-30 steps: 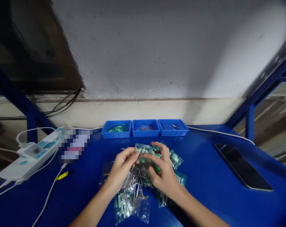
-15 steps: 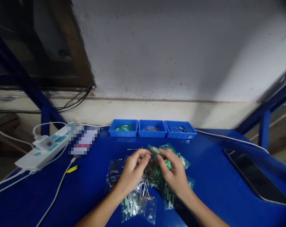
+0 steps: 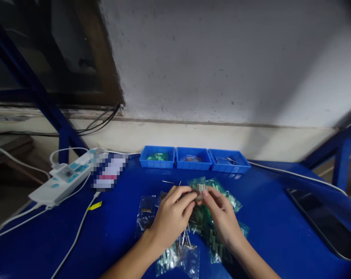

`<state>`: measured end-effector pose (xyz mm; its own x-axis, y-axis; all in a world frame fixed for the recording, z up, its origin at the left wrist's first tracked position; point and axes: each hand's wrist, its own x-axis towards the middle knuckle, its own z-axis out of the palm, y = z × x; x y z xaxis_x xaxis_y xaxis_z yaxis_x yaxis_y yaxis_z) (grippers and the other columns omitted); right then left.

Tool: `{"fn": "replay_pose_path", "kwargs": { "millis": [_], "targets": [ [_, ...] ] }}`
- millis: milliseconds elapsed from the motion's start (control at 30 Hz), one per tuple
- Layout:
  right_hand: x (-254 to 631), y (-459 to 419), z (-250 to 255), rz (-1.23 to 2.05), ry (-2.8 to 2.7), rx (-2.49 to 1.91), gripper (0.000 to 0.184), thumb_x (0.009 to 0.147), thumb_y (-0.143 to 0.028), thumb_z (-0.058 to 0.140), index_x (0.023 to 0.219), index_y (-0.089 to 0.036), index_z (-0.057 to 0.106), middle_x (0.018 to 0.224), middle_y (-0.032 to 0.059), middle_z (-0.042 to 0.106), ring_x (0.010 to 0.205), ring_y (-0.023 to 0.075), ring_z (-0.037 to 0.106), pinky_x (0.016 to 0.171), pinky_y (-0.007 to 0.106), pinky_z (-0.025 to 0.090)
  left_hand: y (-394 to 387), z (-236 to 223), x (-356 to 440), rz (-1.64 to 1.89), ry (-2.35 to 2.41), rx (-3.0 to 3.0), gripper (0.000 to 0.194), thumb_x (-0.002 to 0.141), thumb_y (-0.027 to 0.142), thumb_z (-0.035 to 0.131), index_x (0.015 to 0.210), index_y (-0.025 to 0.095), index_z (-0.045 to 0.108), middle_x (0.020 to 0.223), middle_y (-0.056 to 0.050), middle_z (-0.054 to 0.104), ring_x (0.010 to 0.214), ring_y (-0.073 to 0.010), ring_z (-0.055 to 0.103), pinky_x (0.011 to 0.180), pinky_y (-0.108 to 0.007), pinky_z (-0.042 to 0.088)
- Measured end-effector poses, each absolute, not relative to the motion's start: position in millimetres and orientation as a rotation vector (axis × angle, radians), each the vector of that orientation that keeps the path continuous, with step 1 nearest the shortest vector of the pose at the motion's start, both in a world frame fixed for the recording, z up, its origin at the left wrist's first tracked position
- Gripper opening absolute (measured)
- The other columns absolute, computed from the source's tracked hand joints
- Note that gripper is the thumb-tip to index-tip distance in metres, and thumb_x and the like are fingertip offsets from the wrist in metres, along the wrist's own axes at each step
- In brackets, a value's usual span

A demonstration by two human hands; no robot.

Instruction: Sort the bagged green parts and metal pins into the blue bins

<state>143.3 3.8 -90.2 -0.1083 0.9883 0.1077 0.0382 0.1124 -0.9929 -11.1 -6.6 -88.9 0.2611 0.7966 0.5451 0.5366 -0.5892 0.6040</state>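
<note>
Between my two hands is a small green-tinted plastic bag point(image 3: 197, 181) with pale plug-like pieces in it. My left hand point(image 3: 174, 211) is closed, its fingers pinching the bag's lower left part. My right hand point(image 3: 224, 215) grips the same bag from the right, thumb on its face. Under and around the hands lies a pile of similar green bags point(image 3: 216, 242) and clear bags point(image 3: 148, 204) with small brass-coloured pieces. Loose thin metal pins point(image 3: 184, 237) show below my left hand; part of the pile is hidden by the hands.
Three blue bins stand in a row at the back: one with green bags point(image 3: 157, 164), one with clear bags point(image 3: 193, 166), one with metal pins point(image 3: 230, 167). A white power strip point(image 3: 62, 182) and cables lie left; a dark phone point(image 3: 320, 224) lies right.
My left hand has turned and moved in against the bag, its fingers now folded over. The bag stands more upright and flatter. The whole view has shifted slightly.
</note>
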Motion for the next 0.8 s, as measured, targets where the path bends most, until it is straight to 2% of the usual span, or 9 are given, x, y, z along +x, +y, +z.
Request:
{"fn": "replay_pose_path", "kwargs": {
  "millis": [100,167,233,267,367,433,567,700,800],
  "targets": [
    [144.6,4.0,-95.4,0.967,-1.453,-1.142,0.025,0.088,-0.037,0.053,0.103,-0.020,0.065,0.088,0.0066,0.066,0.082,0.0206,0.062,0.073,0.032,0.051,-7.8,-85.6,-8.8,1.197,1.221,2.011,0.022,0.090,0.027,0.050,0.109,0.023,0.061,0.107,-0.006,0.061,0.099,-0.0194,0.054,0.086,-0.033,0.043],
    [147.2,3.8,-99.0,0.711,-1.642,-1.087,0.024,0.088,-0.026,0.052,0.108,-0.024,0.064,0.101,0.0072,0.066,0.095,0.0219,0.061,0.082,0.035,0.049,-6.2,-83.3,-8.5,1.175,1.205,1.661,0.028,0.092,0.039,0.044,0.103,0.020,0.061,0.095,-0.006,0.062,0.088,-0.0176,0.056,0.073,-0.029,0.044],
    [149.6,2.9,-101.2,0.470,-1.836,-0.997,0.032,0.087,-0.016,0.049,0.113,-0.027,0.063,0.114,0.0075,0.061,0.106,0.0224,0.057,0.088,0.037,0.047,-3.5,-82.8,-9.1,1.148,1.131,1.310,0.039,0.093,0.048,0.036,0.097,0.018,0.060,0.081,-0.005,0.060,0.074,-0.0151,0.055,0.059,-0.024,0.040],
    [150.3,2.2,-101.7,0.394,-1.911,-0.963,0.036,0.086,-0.011,0.047,0.114,-0.029,0.062,0.119,0.0078,0.058,0.110,0.0227,0.054,0.089,0.038,0.046,-2.0,-83.1,-9.5,1.139,1.091,1.188,0.039,0.092,0.049,0.038,0.094,0.017,0.059,0.076,-0.003,0.058,0.069,-0.0137,0.053,0.055,-0.023,0.037],
    [150.0,-0.3,-101.1,0.384,-2.000,-0.955,0.043,0.081,-0.006,0.044,0.114,-0.029,0.060,0.132,0.0087,0.045,0.121,0.0255,0.045,0.092,0.043,0.045,1.1,-84.7,-11.2,1.142,1.062,1.123,0.028,0.086,0.044,0.053,0.092,0.017,0.059,0.074,0.000,0.055,0.064,-0.0111,0.049,0.055,-0.021,0.036],
    [148.2,-1.7,-100.1,0.539,-1.919,-0.967,0.041,0.078,-0.008,0.047,0.113,-0.027,0.057,0.132,0.0095,0.041,0.123,0.0269,0.043,0.093,0.044,0.045,1.8,-84.9,-12.7,1.185,1.096,1.253,0.024,0.086,0.039,0.055,0.096,0.018,0.060,0.078,-0.001,0.059,0.069,-0.0127,0.052,0.062,-0.023,0.040],
    [144.6,-1.9,-97.4,0.863,-1.580,-0.944,0.038,0.082,-0.019,0.054,0.117,-0.027,0.041,0.115,0.0084,0.052,0.103,0.0204,0.056,0.083,0.036,0.051,1.4,-82.6,-15.7,1.208,1.155,1.562,0.021,0.087,0.033,0.053,0.099,0.021,0.064,0.094,-0.004,0.066,0.084,-0.0176,0.058,0.075,-0.029,0.044],
    [148.4,3.5,-86.1,0.835,-1.702,-1.044,0.014,0.084,-0.026,0.057,0.097,-0.021,0.053,0.082,0.0026,0.059,0.076,0.0155,0.057,0.068,0.028,0.048,5.5,-79.2,-21.0,1.041,1.116,1.637,0.021,0.086,0.031,0.054,0.101,0.022,0.066,0.094,-0.004,0.068,0.085,-0.0185,0.062,0.074,-0.030,0.048],
    [158.6,15.0,-67.3,0.670,-1.718,-1.108,0.008,0.084,-0.027,0.058,0.086,-0.020,0.056,0.074,0.0007,0.058,0.066,0.0134,0.053,0.060,0.027,0.044,15.5,-76.9,-36.2,1.026,1.259,1.715,0.024,0.086,0.032,0.054,0.106,0.022,0.063,0.095,-0.005,0.069,0.088,-0.0189,0.063,0.073,-0.029,0.049]
  ]
}}
